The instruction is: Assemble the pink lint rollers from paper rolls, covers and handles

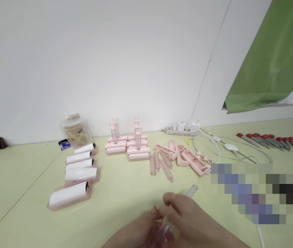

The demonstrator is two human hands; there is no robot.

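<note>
At the bottom of the view my two hands meet low over the table. My right hand [188,217] is closed around a clear plastic tube [193,190]; one end sticks out past the knuckles, and another part shows between the hands. Close against it, my left hand [138,227] has its fingers curled at the tube's lower part, where a pinkish blur hides what they grip. Ahead lie several translucent pink tubes [166,168], next to pink plastic shells [194,161]. Small pink lint rollers [138,153] stand further back, some handles upright with heart-shaped loops.
White sticky rolls in pink clear covers [70,194] form a column on the left. Behind them leans a plastic bag [75,131]. A power strip [177,131] with chargers and loose white cables [217,151] runs along the wall. Red-handled tools [268,138] lie far right.
</note>
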